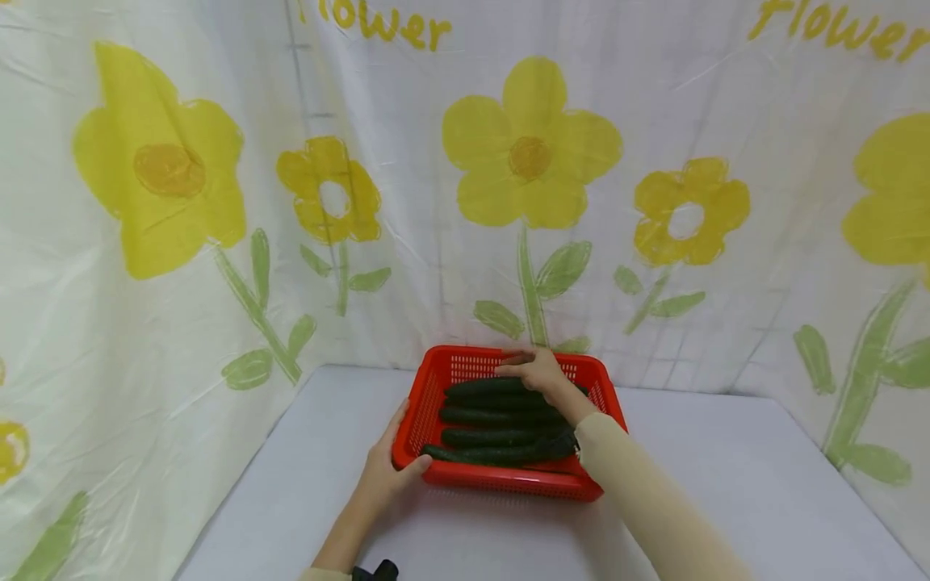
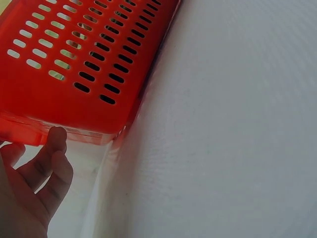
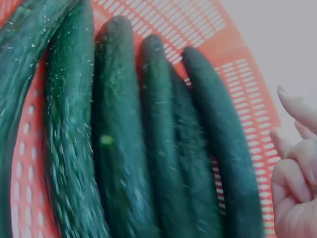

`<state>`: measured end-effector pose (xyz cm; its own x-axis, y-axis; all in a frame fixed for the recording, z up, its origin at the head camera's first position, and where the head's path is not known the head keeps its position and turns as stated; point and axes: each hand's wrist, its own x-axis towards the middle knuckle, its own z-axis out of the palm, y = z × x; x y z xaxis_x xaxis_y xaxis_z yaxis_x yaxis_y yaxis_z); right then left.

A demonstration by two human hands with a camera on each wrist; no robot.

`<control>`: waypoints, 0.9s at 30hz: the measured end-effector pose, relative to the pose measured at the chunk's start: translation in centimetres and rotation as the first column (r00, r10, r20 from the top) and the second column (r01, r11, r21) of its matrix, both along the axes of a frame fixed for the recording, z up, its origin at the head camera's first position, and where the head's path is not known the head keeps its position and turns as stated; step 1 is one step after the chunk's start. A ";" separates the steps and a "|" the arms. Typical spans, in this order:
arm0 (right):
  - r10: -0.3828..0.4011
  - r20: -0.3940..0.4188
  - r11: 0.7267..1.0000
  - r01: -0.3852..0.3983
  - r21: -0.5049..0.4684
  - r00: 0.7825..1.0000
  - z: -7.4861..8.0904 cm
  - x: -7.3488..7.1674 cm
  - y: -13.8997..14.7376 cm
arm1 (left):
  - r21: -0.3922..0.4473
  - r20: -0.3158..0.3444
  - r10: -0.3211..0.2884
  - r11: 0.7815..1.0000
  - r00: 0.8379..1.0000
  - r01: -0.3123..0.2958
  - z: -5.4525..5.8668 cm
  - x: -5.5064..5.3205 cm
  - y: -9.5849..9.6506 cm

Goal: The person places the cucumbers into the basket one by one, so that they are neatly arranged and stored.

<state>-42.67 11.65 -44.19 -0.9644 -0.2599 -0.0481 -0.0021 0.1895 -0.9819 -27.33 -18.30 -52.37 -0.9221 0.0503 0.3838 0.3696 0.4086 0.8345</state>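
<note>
A red plastic basket with slotted walls stands on the table, and several dark green cucumbers lie side by side in it. At its left end my left hand grips the rim, thumb over the front left corner and fingers along the outer side. The left wrist view shows those bent fingers against the basket wall. My right hand hovers over the far cucumbers by the back rim, holding nothing. In the right wrist view its fingers are loosely bent, beside the outermost cucumber.
The white tabletop extends to both sides of the basket. Behind it hangs a pale curtain with yellow flowers, close to the basket's back rim. A black wrist camera on the right arm hangs over the near cucumbers.
</note>
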 end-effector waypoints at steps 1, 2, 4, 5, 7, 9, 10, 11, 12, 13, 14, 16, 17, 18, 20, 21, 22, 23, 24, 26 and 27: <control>0.007 -0.016 1.000 -0.007 0.013 1.000 0.6 0.1 0.5 | -0.003 -0.003 -0.002 1.000 1.000 0.002 0.2 -0.1 0.0; 0.019 -0.031 0.999 -0.018 0.027 0.999 1.1 0.3 1.0 | -0.003 -0.005 -0.001 1.000 1.000 0.001 0.3 -0.2 -0.1; 0.040 -0.068 0.996 -0.035 0.078 0.997 1.9 0.8 2.2 | -0.003 -0.006 0.002 1.000 1.000 -0.002 0.4 -0.3 -0.2; 0.055 -0.096 0.992 -0.044 0.115 0.994 2.1 1.2 2.9 | -0.005 -0.004 0.005 1.000 1.000 -0.005 0.4 -0.3 -0.2; 0.081 -0.144 0.981 -0.053 0.187 0.986 2.5 2.1 4.1 | -0.010 -0.009 0.009 1.000 1.000 -0.009 0.3 -0.4 -0.2; 0.102 -0.198 0.963 -0.047 0.267 0.975 2.9 3.3 5.4 | -0.014 -0.028 0.013 1.000 1.000 -0.013 0.1 -0.5 -0.2; 0.114 -0.222 0.954 -0.044 0.297 0.968 3.1 4.0 6.0 | -0.015 -0.036 0.014 1.000 0.999 -0.015 0.0 -0.6 -0.1; 0.125 -0.234 0.951 -0.049 0.305 0.964 3.2 4.6 6.7 | -0.015 -0.041 0.015 1.000 0.999 -0.016 -0.2 -0.7 0.0; 0.131 -0.243 0.948 -0.050 0.313 0.961 3.3 5.3 7.3 | -0.011 -0.042 0.013 1.000 0.999 -0.014 -0.3 -0.7 0.1; 0.132 -0.253 0.946 -0.046 0.320 0.959 3.4 6.0 7.9 | -0.008 -0.042 0.010 1.000 0.999 -0.010 -0.4 -0.7 0.2; 0.134 -0.259 0.946 -0.045 0.322 0.956 3.4 6.8 8.5 | -0.003 -0.039 0.009 1.000 0.999 -0.009 -0.5 -0.7 0.3; 0.141 -0.262 0.946 -0.052 0.319 0.955 3.3 8.1 9.6 | 0.000 -0.018 0.012 1.000 1.000 -0.012 -0.7 -0.4 0.4; 0.140 -0.259 0.947 -0.052 0.317 0.956 3.2 8.7 10.1 | 0.007 -0.009 0.017 1.000 1.000 -0.017 -0.8 -0.2 0.4; 0.136 -0.257 0.949 -0.051 0.311 0.957 3.1 9.2 10.4 | 0.011 -0.001 0.022 1.000 1.000 -0.022 -0.8 -0.1 0.4; 0.109 -0.248 0.956 -0.033 0.292 0.963 2.9 10.0 11.0 | 0.011 0.005 0.031 0.999 1.000 -0.031 -0.7 0.2 0.4; 0.089 -0.246 0.960 -0.018 0.279 0.965 2.8 10.4 11.3 | 0.009 0.006 0.032 0.999 0.999 -0.032 -0.6 0.2 0.4; 0.071 -0.243 0.965 -0.005 0.264 0.967 2.7 10.6 11.6 | 0.010 0.002 0.032 0.999 0.999 -0.032 -0.5 0.2 0.5; 0.055 -0.244 0.968 0.008 0.251 0.968 2.6 10.9 11.8 | 0.012 -0.002 0.032 0.999 0.999 -0.032 -0.4 0.1 0.5; 0.041 -0.248 0.970 0.020 0.240 0.968 2.5 11.2 11.9 | 0.007 -0.011 0.030 1.000 0.999 -0.030 -0.4 0.1 0.5; 0.024 -0.253 0.974 0.035 0.226 0.967 2.3 11.7 12.3 | 0.002 -0.020 0.031 1.000 0.999 -0.031 -0.4 0.0 0.4; 0.024 -0.257 0.975 0.034 0.221 0.966 2.2 11.9 12.4 | -0.003 -0.026 0.034 0.999 0.999 -0.034 -0.3 -0.1 0.4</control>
